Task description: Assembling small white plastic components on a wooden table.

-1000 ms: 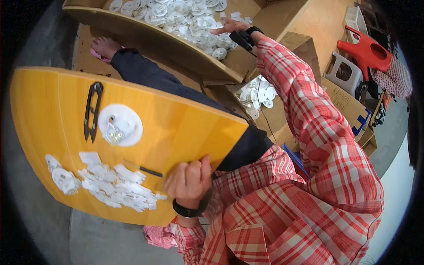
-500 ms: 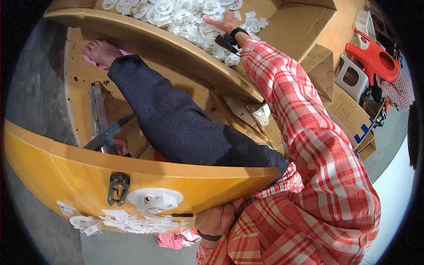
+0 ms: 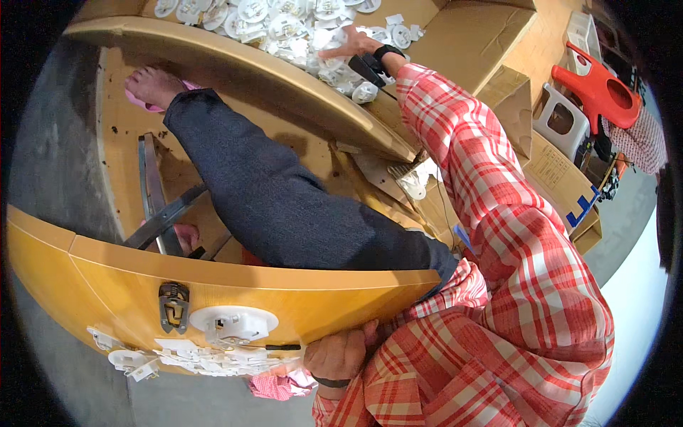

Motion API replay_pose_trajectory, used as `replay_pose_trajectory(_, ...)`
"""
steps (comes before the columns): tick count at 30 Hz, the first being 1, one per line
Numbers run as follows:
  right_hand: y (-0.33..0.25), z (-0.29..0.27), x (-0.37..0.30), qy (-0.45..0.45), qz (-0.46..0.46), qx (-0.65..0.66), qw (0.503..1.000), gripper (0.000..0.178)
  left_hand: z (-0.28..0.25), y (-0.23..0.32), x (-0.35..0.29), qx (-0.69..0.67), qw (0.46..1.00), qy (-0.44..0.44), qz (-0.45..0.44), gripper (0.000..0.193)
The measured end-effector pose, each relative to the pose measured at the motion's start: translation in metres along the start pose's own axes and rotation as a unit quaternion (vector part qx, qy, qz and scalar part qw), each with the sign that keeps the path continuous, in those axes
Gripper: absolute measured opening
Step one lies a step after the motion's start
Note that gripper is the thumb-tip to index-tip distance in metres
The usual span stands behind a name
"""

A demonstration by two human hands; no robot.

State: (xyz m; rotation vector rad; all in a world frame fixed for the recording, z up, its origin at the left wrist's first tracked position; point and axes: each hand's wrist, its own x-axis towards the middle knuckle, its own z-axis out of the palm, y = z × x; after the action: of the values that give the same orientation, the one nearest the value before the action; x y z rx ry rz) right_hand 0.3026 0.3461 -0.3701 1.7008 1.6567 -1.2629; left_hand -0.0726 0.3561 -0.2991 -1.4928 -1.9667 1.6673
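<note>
White round parts (image 3: 287, 25) lie heaped at the frame's top centre, left of and beneath our nearer right hand (image 3: 354, 44), fingers spread, nothing visibly held; our left hand (image 3: 337, 354) curls against the yellow board (image 3: 121, 295), its grip we cannot tell.

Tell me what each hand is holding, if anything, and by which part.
Left hand is curled at the edge of the wooden board; whether it grips cannot be told. Right hand is open over white parts, no hold visible.
</note>
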Motion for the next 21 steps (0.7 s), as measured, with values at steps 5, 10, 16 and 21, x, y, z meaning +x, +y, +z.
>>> replay_pose_trajectory(5,-0.009,-0.005,-0.008,-0.063,-0.065,0.057,0.994,0.117,-0.004,-0.009,-0.002,-0.011,0.999,-0.036,0.014,0.041)
replay_pose_trajectory(10,0.009,-0.001,-0.003,-0.056,-0.192,0.033,0.979,0.117,-0.014,-0.010,0.001,-0.020,0.999,-0.045,0.022,0.044)
replay_pose_trajectory(16,-0.008,-0.008,-0.027,-0.054,-0.111,-0.081,0.989,0.111,-0.016,-0.001,-0.003,-0.024,0.996,-0.077,0.047,0.044)
replay_pose_trajectory(21,-0.003,-0.001,-0.025,-0.019,-0.206,-0.053,0.977,0.102,-0.005,-0.012,0.006,-0.017,0.998,-0.053,0.030,0.044)
